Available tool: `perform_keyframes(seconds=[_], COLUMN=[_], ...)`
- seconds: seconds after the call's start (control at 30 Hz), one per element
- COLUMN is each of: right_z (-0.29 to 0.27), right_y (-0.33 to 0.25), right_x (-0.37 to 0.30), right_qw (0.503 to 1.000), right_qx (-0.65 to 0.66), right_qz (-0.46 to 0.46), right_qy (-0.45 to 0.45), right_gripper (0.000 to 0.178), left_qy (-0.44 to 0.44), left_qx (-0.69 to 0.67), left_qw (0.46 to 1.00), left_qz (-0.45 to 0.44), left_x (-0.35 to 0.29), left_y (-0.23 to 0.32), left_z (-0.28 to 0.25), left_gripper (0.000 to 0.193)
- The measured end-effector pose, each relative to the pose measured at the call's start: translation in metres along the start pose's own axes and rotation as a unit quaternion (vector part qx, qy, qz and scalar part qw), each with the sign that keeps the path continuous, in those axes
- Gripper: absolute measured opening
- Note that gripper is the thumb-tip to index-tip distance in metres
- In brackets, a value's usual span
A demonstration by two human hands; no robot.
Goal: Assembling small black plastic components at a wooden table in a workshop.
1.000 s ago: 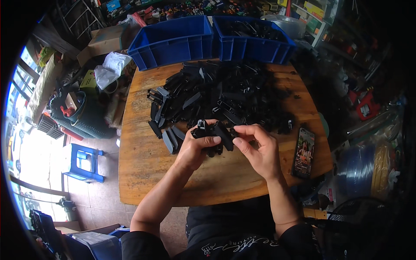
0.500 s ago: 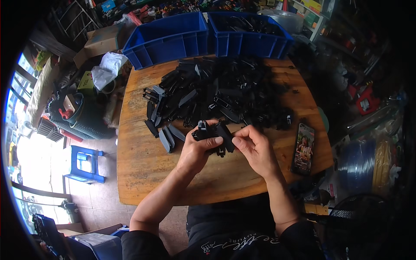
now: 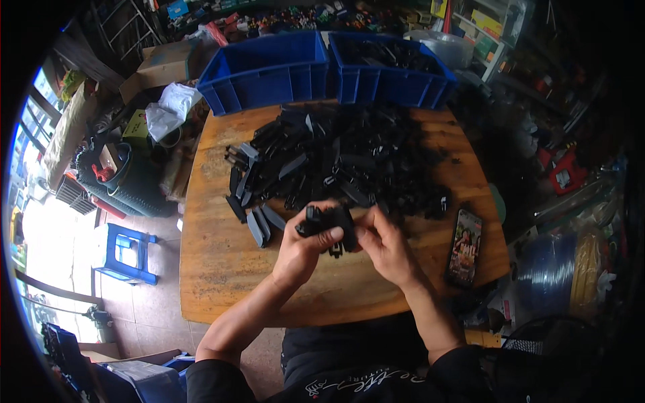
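Note:
My left hand (image 3: 297,254) is closed around black plastic parts (image 3: 344,225), its thumb pressed across the front of them. A small bracket-like piece juts out below the thumb. The fingers of my right hand (image 3: 388,247) pinch the right side of the same parts; the fingertips are partly hidden behind them. Just beyond my hands spreads a large heap of similar black plastic pieces (image 3: 363,151), many long and blade-shaped. A few grey-black flat pieces (image 3: 256,226) lie to the left of my left hand.
All this rests on a wooden table (image 3: 218,275). At its far edge stand two blue bins: the left bin (image 3: 269,99), and the right bin (image 3: 396,94) with black pieces inside. A phone (image 3: 464,248) lies at the right. A blue stool (image 3: 129,254) stands on the floor at left.
My right hand's fingers have closed in on the right side of the black parts, which have turned slightly in my left hand. The whole view has shifted a little.

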State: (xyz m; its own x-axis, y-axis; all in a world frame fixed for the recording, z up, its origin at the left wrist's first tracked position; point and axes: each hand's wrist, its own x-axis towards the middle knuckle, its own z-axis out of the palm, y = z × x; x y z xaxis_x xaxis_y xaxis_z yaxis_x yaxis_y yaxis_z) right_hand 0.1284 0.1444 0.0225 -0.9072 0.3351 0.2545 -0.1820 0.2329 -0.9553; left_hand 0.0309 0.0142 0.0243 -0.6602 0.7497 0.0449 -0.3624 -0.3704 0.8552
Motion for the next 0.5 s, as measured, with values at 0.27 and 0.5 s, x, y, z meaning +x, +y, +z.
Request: perform_keyframes(seconds=[0.27, 0.5], right_z=[-0.03, -0.021], right_y=[0.011, 0.04], right_x=[-0.061, -0.054], right_qw=[0.858, 0.904], right_qx=[-0.507, -0.406], right_qz=[-0.084, -0.135], right_qy=[0.006, 0.0], right_gripper=[0.023, 0.021], left_qy=[0.108, 0.025], left_qx=[-0.09, 0.039], left_qw=[0.988, 0.999], left_qz=[-0.063, 0.005], left_x=[0.156, 0.35], left_y=[0.029, 0.074], left_z=[0.018, 0.051], left_gripper=[0.015, 0.039])
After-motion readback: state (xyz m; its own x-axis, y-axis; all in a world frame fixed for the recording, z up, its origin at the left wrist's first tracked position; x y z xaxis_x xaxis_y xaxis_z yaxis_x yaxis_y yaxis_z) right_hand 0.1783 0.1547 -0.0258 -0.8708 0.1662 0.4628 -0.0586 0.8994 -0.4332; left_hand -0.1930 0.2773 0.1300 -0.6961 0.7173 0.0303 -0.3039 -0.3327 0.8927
